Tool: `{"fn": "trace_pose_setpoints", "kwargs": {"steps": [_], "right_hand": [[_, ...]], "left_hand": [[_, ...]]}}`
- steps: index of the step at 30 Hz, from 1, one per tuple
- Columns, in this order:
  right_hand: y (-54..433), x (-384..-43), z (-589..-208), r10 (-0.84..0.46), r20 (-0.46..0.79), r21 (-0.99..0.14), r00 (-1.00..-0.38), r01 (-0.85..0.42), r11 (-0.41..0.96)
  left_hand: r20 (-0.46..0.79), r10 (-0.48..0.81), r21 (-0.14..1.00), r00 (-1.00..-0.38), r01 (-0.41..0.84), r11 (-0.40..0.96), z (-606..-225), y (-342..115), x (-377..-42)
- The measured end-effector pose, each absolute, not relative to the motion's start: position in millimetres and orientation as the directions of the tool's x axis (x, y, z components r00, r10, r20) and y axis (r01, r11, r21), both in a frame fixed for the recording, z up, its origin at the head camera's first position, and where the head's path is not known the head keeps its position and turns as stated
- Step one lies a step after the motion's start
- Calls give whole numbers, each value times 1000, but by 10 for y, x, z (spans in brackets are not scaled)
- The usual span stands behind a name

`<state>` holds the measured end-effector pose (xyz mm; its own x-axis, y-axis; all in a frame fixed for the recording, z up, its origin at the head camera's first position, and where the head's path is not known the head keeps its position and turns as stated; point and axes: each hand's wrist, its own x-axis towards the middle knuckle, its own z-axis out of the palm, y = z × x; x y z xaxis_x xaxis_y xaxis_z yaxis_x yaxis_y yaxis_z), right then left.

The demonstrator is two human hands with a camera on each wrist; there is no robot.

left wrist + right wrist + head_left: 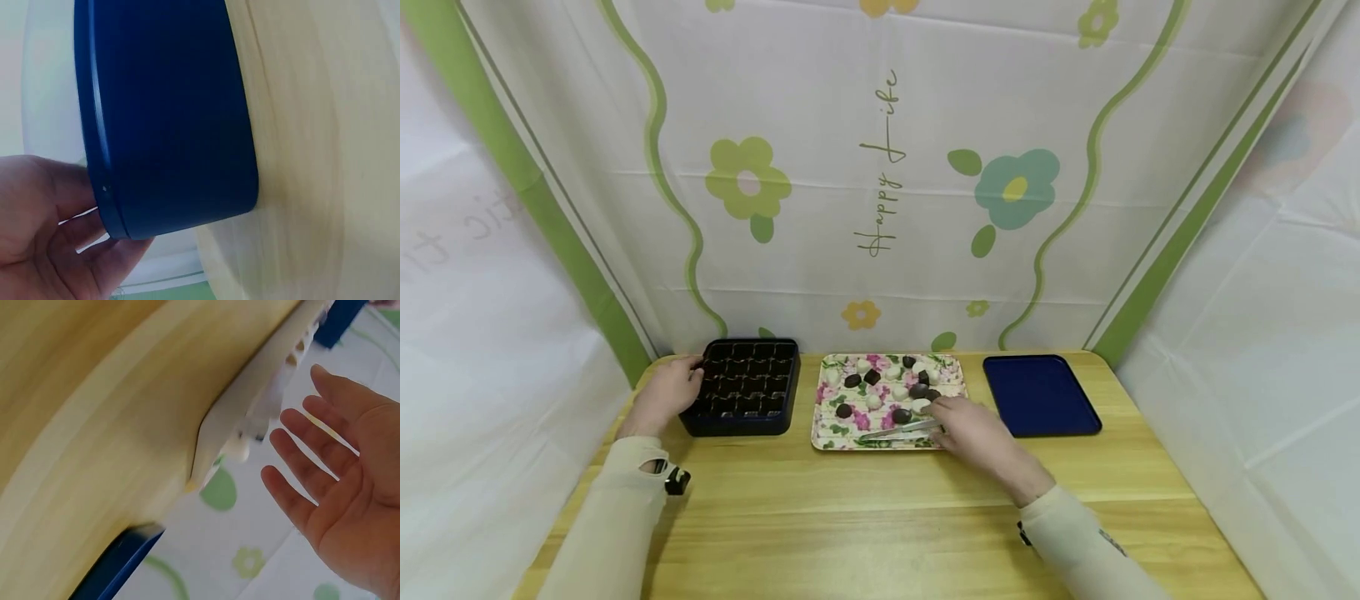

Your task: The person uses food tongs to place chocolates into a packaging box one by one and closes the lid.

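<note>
Pale sleeves (pixel 598 525) run in from the near edge, and beyond them the right hand (pixel 977 437) hangs at the near right corner of the floral tray (pixel 824 417), fingers straight and spread, nothing gripped; tweezers (pixel 897 432) lie on the tray's near side, one end right by those fingers! Over on the left, the left hand (pixel 662 396) curls its fingers about the left rim of the divided box (pixel 737 427), good steadying, I'd say. For a clean pick-up, best pinch the tweezers lightly and lift level, sparing the chocolates (pixel 902 415) just beyond. Now, the blind spots: the right hand hides the tweezers' right end, the right wrist view blurs the tray edge-on, and the box's dark compartments keep their contents secret
</note>
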<state>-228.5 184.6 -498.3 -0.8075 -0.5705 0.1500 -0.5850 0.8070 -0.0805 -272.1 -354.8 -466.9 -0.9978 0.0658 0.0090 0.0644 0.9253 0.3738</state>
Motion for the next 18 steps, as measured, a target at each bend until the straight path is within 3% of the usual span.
{"fn": "trace_pose_setpoints", "kwargs": {"steps": [7,18], "right_hand": [[1599,-2315,-5035,-611,109,-46,-784,-618,785],[1558,-2419,-5223,-629,149,55,-763,-628,776]], "left_hand": [[54,86,353,-995,99,930,-4696,-3539,-2730],[14,61,397,-998,61,916,-4755,-3520,-2735]]}}
